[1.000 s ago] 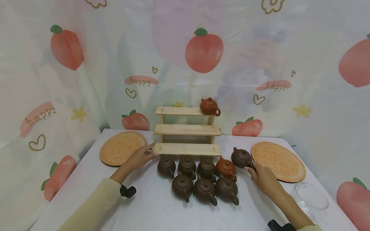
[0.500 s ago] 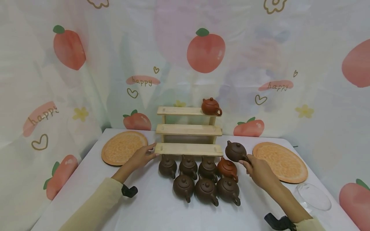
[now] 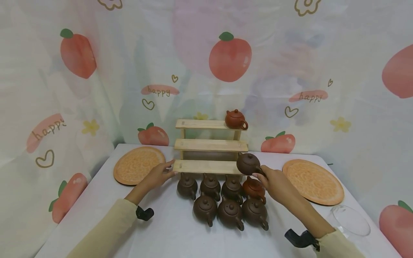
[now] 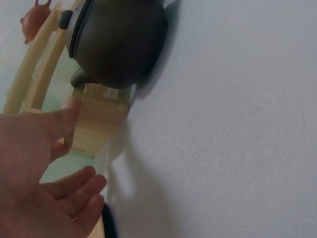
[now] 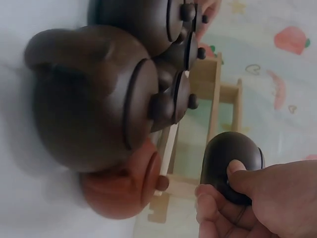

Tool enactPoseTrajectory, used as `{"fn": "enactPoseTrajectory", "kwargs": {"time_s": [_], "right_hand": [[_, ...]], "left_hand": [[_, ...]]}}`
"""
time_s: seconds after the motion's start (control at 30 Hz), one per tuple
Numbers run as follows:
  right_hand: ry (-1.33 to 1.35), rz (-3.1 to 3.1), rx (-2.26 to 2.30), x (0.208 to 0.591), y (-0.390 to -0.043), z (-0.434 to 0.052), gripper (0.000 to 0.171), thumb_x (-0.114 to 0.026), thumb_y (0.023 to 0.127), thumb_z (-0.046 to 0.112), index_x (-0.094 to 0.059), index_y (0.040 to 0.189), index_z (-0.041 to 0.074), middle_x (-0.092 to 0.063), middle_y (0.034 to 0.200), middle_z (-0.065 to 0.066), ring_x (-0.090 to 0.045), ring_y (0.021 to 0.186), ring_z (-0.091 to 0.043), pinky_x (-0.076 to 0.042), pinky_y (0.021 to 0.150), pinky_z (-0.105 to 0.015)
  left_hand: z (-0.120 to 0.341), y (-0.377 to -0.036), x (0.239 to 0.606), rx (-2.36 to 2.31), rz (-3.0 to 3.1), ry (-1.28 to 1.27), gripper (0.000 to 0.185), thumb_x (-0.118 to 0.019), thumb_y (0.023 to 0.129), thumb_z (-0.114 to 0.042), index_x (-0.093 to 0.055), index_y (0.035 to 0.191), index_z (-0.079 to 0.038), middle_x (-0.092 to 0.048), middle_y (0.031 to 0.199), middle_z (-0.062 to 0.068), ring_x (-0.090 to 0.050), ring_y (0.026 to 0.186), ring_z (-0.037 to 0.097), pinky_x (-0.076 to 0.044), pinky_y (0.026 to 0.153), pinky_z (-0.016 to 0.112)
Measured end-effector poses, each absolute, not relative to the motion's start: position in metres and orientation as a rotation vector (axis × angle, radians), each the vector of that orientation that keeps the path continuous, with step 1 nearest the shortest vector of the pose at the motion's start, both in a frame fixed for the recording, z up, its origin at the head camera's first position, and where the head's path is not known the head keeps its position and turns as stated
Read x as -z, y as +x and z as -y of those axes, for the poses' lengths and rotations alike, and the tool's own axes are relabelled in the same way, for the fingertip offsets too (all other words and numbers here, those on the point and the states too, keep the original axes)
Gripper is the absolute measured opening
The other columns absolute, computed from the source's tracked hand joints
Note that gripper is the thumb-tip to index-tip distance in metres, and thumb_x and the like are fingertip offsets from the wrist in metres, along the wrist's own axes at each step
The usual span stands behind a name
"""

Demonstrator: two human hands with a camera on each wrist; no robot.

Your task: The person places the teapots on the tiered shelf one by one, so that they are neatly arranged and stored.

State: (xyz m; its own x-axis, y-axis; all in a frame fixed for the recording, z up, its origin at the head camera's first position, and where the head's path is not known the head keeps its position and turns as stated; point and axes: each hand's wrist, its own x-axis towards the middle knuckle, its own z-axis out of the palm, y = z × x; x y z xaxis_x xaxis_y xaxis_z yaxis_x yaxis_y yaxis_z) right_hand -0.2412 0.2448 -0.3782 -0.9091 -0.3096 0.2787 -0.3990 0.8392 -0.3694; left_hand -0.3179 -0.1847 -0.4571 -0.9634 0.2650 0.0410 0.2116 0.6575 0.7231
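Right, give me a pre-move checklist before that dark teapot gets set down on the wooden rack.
1. Grip on the teapot: the right hand pinches the dark teapot at its handle side. Ok.
2. Teapot off the table: it hangs in the air at the right end of the lowest shelf. Ok.
3. Rack steadied: the left hand touches the lowest shelf's left end with straight fingers. Ok.
4. Free shelf space: the lower two shelves are bare; the top shelf holds only the reddish teapot. Ok.
5. Lid seated on the held teapot: looks in place. Cannot tell how firmly.
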Motion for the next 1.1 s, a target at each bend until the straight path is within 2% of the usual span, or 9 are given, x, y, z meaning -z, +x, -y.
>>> {"fn": "enactPoseTrajectory", "kwargs": {"time_s": [0.13,0.3,0.47,0.67,0.8,1.0,1.1], "right_hand": [[0.554,2.829,-0.649,0.371,-0.249,-0.231,0.026,-0.065,0.106,0.022,-0.053,0.089,0.008,-0.043,0.064,0.001,-0.048,0.06,-0.017,-0.04,0.057,-0.031],[0.574,2.814,-0.661,0.363,-0.262,-0.216,0.026,-0.065,0.106,0.022,-0.054,0.089,0.007,-0.047,0.064,0.0,-0.05,0.062,-0.019,-0.042,0.06,-0.034],[0.629,2.772,-0.669,0.356,-0.276,-0.203,0.023,-0.064,0.107,0.023,-0.058,0.091,0.008,-0.055,0.065,0.001,-0.052,0.061,-0.015,-0.043,0.061,-0.034],[0.632,2.79,-0.724,0.351,-0.293,-0.187,0.024,-0.061,0.109,0.023,-0.058,0.092,0.006,-0.062,0.07,-0.004,-0.055,0.06,-0.017,-0.045,0.06,-0.033],[0.65,2.773,-0.734,0.348,-0.306,-0.178,0.024,-0.06,0.109,0.022,-0.058,0.091,0.005,-0.059,0.071,-0.006,-0.055,0.059,-0.018,-0.043,0.059,-0.033],[0.646,2.749,-0.713,0.34,-0.325,-0.166,0.029,-0.06,0.11,0.02,-0.055,0.088,0.003,-0.047,0.068,-0.006,-0.046,0.056,-0.02,-0.038,0.057,-0.033],[0.63,2.753,-0.706,0.332,-0.333,-0.16,0.029,-0.058,0.111,0.021,-0.055,0.089,0.002,-0.05,0.069,-0.007,-0.047,0.058,-0.021,-0.038,0.059,-0.034]], "left_hand": [[0.186,-0.317,0.457,-1.218,-2.795,0.4,0.067,-0.066,0.107,-0.029,-0.038,0.162,-0.003,-0.044,0.161,0.026,-0.055,0.138,0.048,-0.053,0.106,0.058],[0.188,-0.318,0.458,-1.214,-2.794,0.386,0.067,-0.065,0.107,-0.03,-0.038,0.162,-0.004,-0.044,0.162,0.026,-0.055,0.139,0.047,-0.053,0.106,0.057],[0.189,-0.32,0.459,-1.212,-2.794,0.385,0.066,-0.065,0.107,-0.03,-0.039,0.162,-0.004,-0.044,0.161,0.026,-0.055,0.139,0.046,-0.054,0.105,0.056],[0.189,-0.322,0.46,-1.202,-2.799,0.397,0.067,-0.065,0.107,-0.031,-0.039,0.162,-0.004,-0.045,0.161,0.026,-0.056,0.138,0.046,-0.053,0.106,0.056],[0.189,-0.322,0.459,-1.194,-2.793,0.375,0.067,-0.066,0.106,-0.032,-0.039,0.162,-0.006,-0.045,0.16,0.027,-0.055,0.139,0.046,-0.053,0.106,0.057],[0.189,-0.322,0.459,-1.181,-2.791,0.38,0.067,-0.066,0.107,-0.032,-0.039,0.163,-0.006,-0.045,0.161,0.026,-0.055,0.139,0.047,-0.053,0.106,0.057],[0.189,-0.322,0.459,-1.179,-2.797,0.375,0.067,-0.066,0.107,-0.031,-0.039,0.163,-0.006,-0.045,0.161,0.026,-0.056,0.138,0.047,-0.053,0.106,0.057]]}}
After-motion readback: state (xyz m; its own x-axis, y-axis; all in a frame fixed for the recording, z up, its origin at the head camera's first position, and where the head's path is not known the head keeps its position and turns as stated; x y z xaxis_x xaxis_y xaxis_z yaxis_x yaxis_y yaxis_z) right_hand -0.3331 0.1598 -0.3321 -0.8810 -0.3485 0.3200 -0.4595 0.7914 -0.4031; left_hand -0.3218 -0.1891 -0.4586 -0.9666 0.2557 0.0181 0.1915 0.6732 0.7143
